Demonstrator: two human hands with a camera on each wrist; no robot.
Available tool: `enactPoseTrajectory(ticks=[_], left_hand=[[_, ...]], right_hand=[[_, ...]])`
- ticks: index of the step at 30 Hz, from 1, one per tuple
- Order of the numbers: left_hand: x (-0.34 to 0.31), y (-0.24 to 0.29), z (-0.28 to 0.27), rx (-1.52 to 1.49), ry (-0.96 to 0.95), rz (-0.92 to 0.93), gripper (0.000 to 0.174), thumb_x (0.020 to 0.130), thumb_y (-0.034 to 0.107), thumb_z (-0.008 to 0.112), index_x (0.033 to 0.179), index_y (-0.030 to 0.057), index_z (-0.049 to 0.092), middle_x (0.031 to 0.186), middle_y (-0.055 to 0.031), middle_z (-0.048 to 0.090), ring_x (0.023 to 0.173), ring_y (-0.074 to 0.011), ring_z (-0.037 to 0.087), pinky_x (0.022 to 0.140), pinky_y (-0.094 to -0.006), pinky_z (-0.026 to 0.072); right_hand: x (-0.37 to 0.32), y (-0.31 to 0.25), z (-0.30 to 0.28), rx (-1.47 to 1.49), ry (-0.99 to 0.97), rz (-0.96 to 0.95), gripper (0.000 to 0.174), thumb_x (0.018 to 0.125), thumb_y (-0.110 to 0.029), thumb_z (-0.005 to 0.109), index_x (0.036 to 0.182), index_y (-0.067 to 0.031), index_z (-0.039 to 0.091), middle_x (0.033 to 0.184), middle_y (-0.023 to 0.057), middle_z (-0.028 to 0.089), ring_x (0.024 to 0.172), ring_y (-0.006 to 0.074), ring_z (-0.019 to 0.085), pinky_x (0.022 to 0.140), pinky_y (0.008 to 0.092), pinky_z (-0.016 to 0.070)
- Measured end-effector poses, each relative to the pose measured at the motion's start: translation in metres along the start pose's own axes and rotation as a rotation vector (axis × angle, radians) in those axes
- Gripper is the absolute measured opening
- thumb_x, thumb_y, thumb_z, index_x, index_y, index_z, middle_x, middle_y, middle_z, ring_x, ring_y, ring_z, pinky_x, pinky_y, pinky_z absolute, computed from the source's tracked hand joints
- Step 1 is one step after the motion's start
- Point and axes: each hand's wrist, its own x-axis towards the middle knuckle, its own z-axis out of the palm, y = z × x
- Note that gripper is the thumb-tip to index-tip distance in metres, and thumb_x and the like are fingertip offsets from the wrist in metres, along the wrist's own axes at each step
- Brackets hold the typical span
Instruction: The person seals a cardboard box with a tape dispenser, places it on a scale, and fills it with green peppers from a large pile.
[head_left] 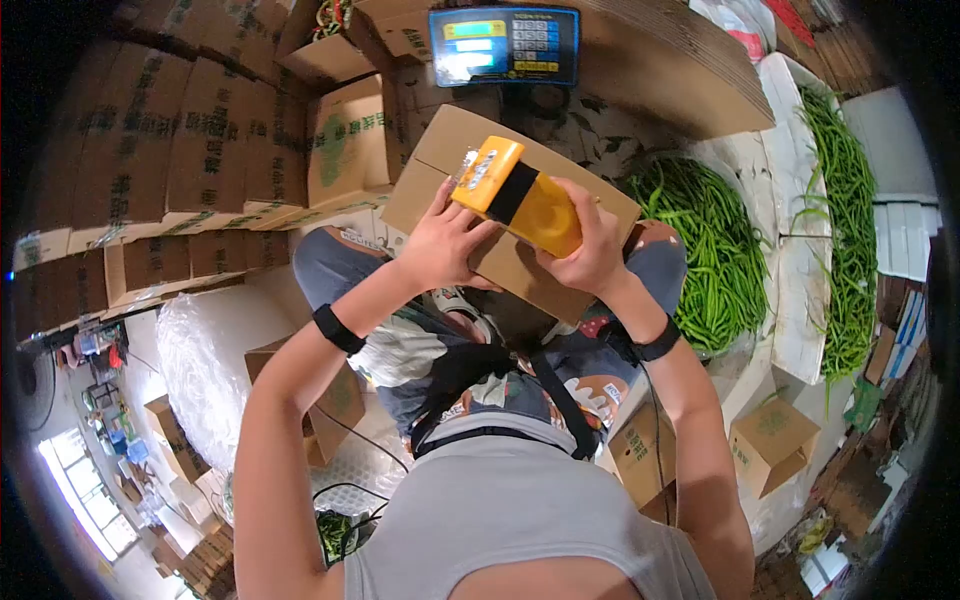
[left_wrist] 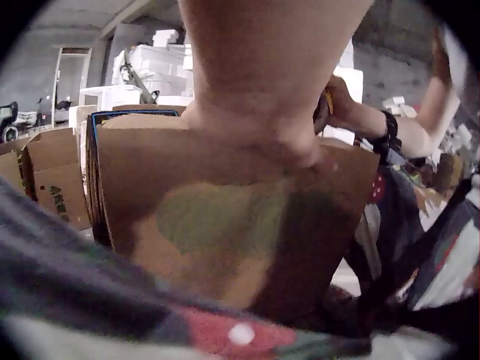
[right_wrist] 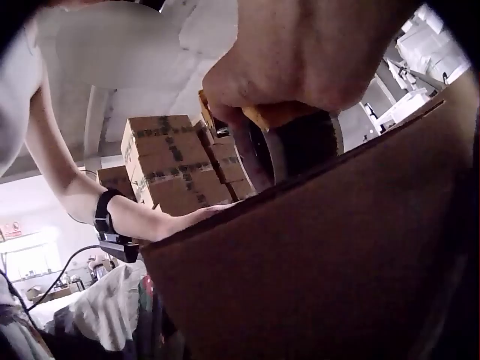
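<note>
A cardboard box (head_left: 430,150) stands between the person's knees, its top flaps folded over. The right hand (head_left: 588,238) grips a yellow tape dispenser (head_left: 548,215) that lies across the box top, its black band facing up. In the right wrist view a roll (right_wrist: 304,146) shows under that hand, right at the box's upper edge. The left hand (head_left: 447,240) rests on the box top with fingers extended, the fingertips close beside the dispenser's front end. From the left wrist view, a box side (left_wrist: 225,217) bears a green print, and the left fingers are mostly hidden.
A scale display (head_left: 505,47) stands beyond the box. Green chili peppers (head_left: 710,260) are heaped at right, with more in a white foam box (head_left: 800,220). Stacked cartons (head_left: 150,140) fill the left side. Flat cardboard sheets (head_left: 670,60) lean at the back.
</note>
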Motion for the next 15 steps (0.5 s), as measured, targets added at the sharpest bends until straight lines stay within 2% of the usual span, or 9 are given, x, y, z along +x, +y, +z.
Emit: enactPoseTrajectory(ticks=[3,4,5,7,8,9,11,12,15], left_hand=[[-0.001,-0.007,0.000,-0.190,0.094,0.019,0.079,0.056,0.054,0.069,0.118,0.0099,0.046,0.119,-0.0179,0.042,0.119,-0.0322,0.033,0.104,-0.0509,0.0072],[0.001,-0.013,0.004,-0.385,0.182,-0.028,0.068,0.068,0.050,0.063,0.118,0.0074,0.046,0.115,-0.0144,0.047,0.113,-0.0259,0.042,0.101,-0.0443,0.0198],[0.004,-0.016,-0.004,-0.382,0.189,-0.034,0.068,0.068,0.050,0.063,0.118,0.0074,0.046,0.115,-0.0144,0.047,0.113,-0.0259,0.042,0.101,-0.0443,0.0198],[0.012,-0.015,-0.040,-1.527,0.219,-0.583,0.051,0.080,0.042,0.055,0.111,0.0023,0.051,0.106,-0.0091,0.053,0.102,-0.0174,0.048,0.092,-0.0330,0.0327],[0.017,-0.005,-0.060,-1.654,0.204,-0.683,0.040,0.085,0.037,0.050,0.099,-0.0003,0.055,0.091,-0.0043,0.058,0.085,-0.0102,0.051,0.078,-0.0245,0.0382],[0.020,0.002,-0.071,-1.655,0.219,-0.684,0.040,0.085,0.037,0.050,0.099,-0.0003,0.055,0.091,-0.0043,0.058,0.085,-0.0102,0.051,0.078,-0.0245,0.0382],[0.026,0.011,-0.085,-1.619,0.243,-0.684,0.031,0.084,0.030,0.054,0.089,-0.0001,0.058,0.080,-0.0048,0.058,0.073,-0.0105,0.051,0.071,-0.0240,0.0408],[0.029,0.004,-0.075,-1.525,0.366,-0.709,0.024,0.080,0.023,0.061,0.083,-0.0004,0.058,0.074,-0.0050,0.057,0.063,-0.0104,0.050,0.060,-0.0237,0.0420],[0.029,-0.026,-0.060,-1.381,0.458,-0.750,0.016,0.077,0.014,0.063,0.079,-0.0008,0.058,0.072,-0.0062,0.057,0.062,-0.0118,0.051,0.055,-0.0243,0.0425]], right_hand=[[-0.001,-0.003,-0.002,-0.006,-0.018,0.015,0.065,0.056,-0.014,0.070,0.114,-0.0077,0.041,0.096,0.0150,0.056,0.080,0.0327,0.058,0.067,0.0373,0.0478],[-0.002,-0.004,-0.003,0.001,-0.028,0.022,0.065,0.057,-0.012,0.070,0.115,-0.0062,0.040,0.096,0.0157,0.056,0.082,0.0330,0.058,0.069,0.0363,0.0476],[-0.003,-0.005,-0.003,0.007,-0.038,0.031,0.065,0.057,-0.010,0.069,0.115,-0.0048,0.040,0.096,0.0163,0.057,0.084,0.0333,0.058,0.071,0.0352,0.0475],[-0.001,-0.012,-0.004,-0.020,-0.045,0.021,0.065,0.057,-0.009,0.069,0.115,-0.0055,0.040,0.096,0.0164,0.057,0.083,0.0336,0.058,0.071,0.0355,0.0477],[0.000,-0.015,-0.004,-0.037,-0.057,0.024,0.065,0.057,-0.009,0.069,0.115,-0.0062,0.040,0.096,0.0164,0.057,0.082,0.0334,0.058,0.070,0.0356,0.0478],[0.002,-0.017,-0.004,-0.051,-0.070,0.024,0.065,0.056,-0.009,0.069,0.115,-0.0070,0.041,0.095,0.0163,0.057,0.082,0.0331,0.058,0.070,0.0358,0.0478],[0.002,-0.015,-0.003,-0.063,-0.068,-0.005,0.067,0.057,-0.012,0.070,0.117,-0.0076,0.040,0.094,0.0153,0.057,0.078,0.0324,0.058,0.067,0.0362,0.0479],[0.003,-0.016,-0.003,-0.083,-0.066,-0.022,0.069,0.058,-0.014,0.070,0.119,-0.0083,0.039,0.094,0.0144,0.056,0.075,0.0316,0.058,0.064,0.0367,0.0480],[0.011,-0.031,-0.007,-0.165,-0.105,-0.001,0.068,0.062,-0.022,0.069,0.123,-0.0154,0.040,0.084,0.0138,0.055,0.067,0.0304,0.058,0.059,0.0364,0.0480]])
